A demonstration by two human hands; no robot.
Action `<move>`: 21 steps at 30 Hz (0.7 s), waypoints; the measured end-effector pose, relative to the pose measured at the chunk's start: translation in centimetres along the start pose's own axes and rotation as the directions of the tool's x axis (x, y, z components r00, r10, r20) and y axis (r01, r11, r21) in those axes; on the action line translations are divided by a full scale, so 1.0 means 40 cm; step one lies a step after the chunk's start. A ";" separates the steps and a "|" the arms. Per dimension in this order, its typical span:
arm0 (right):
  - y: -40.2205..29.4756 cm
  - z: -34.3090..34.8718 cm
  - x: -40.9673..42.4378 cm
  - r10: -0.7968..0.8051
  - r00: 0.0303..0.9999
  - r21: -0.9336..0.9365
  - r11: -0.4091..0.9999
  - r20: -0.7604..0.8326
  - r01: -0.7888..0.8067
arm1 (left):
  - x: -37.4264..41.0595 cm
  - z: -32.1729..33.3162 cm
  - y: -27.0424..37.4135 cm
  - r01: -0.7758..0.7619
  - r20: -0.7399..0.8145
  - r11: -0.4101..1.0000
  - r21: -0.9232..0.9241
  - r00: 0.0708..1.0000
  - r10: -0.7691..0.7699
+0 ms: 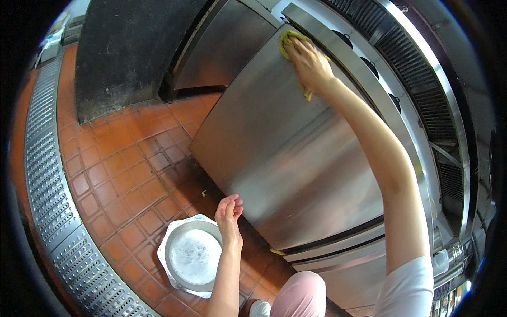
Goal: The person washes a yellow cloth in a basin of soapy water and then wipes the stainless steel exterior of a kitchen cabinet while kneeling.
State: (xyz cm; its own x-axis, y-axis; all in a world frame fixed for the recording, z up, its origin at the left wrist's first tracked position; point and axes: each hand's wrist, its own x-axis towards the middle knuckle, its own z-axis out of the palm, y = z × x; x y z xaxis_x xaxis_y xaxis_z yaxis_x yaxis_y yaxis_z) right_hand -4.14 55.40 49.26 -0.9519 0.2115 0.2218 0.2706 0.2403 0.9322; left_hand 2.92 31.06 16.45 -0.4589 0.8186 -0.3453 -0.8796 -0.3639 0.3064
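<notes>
My right hand (311, 65) presses a yellow-green cleaning cloth (286, 39) flat against the upper far corner of a large stainless steel panel (277, 158). Part of the cloth hangs below the palm. Lower down, my left hand (229, 220) hangs in the air with its fingers loosely bent, holding nothing. It is between the panel's bottom edge and a white basin (163, 249) on the floor. Soapy water (194, 256) with foam fills part of the basin. My left forearm covers the basin's right side.
Red-brown floor tiles (122, 174) surround the basin. A perforated metal drain grating (51, 190) curves along the left. Beyond the panel stand a dark upright panel (122, 51) and another steel front (229, 43). Ribbed hood filters (420, 79) are overhead at right. My knee (301, 293) shows below.
</notes>
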 end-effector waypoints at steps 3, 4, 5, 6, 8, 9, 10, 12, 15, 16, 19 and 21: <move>-0.020 -0.006 0.037 0.041 0.994 0.005 0.999 0.106 -0.041 | 0.002 0.000 -0.012 0.002 -0.008 0.999 -0.036 1.000 -0.003; -0.022 -0.013 0.034 0.025 0.991 -0.010 1.000 0.135 -0.024 | 0.006 0.005 -0.012 -0.015 -0.003 0.999 -0.048 1.000 0.015; -0.019 -0.020 0.024 0.011 0.986 -0.028 1.000 0.168 -0.006 | 0.006 0.010 -0.019 -0.028 0.005 0.998 -0.061 1.000 0.028; -0.026 -0.073 0.005 -0.010 0.970 0.101 0.995 0.243 -0.015 | 0.008 0.010 -0.009 -0.012 0.013 0.997 -0.073 1.000 0.013; -0.029 -0.068 -0.088 -0.094 0.982 0.119 0.990 0.162 0.075 | 0.015 0.008 0.017 -0.007 -0.009 0.999 -0.040 1.000 0.007; -0.014 -0.058 -0.109 -0.134 0.983 0.120 0.986 0.124 0.119 | 0.017 0.010 0.025 -0.002 -0.016 1.000 -0.026 1.000 0.001; 0.006 -0.051 -0.112 -0.118 0.986 0.117 0.988 0.116 0.105 | 0.021 0.006 0.023 -0.010 -0.020 1.000 -0.020 1.000 0.010; 0.015 -0.035 -0.119 -0.089 0.989 0.124 0.989 0.116 0.074 | 0.028 0.000 0.034 -0.035 -0.027 0.999 -0.009 0.999 0.035; -0.010 -0.009 -0.044 0.069 0.993 -0.109 0.992 0.098 -0.058 | 0.039 -0.020 0.018 -0.034 -0.053 0.999 -0.017 0.998 0.033; -0.014 0.007 -0.003 0.051 0.990 -0.154 0.988 0.134 -0.030 | 0.036 -0.012 0.011 -0.036 -0.067 0.999 -0.023 0.997 0.034; -0.163 -0.022 0.059 -0.058 0.877 -0.245 0.949 0.477 0.196 | 0.028 -0.038 -0.015 -0.029 -0.086 0.999 -0.018 0.996 0.027; -0.294 -0.053 0.059 -0.170 0.868 -0.110 0.963 0.466 0.248 | 0.025 -0.071 0.006 -0.046 -0.111 0.999 0.011 0.993 0.047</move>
State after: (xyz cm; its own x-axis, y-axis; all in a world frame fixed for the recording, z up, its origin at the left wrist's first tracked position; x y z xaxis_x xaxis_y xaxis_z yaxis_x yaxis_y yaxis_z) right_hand -9.89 51.05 39.42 -0.8054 0.5845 -0.0991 0.0090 0.1791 0.9838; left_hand 1.88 30.54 13.66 -0.5109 0.7464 -0.4266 -0.8561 -0.3964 0.3317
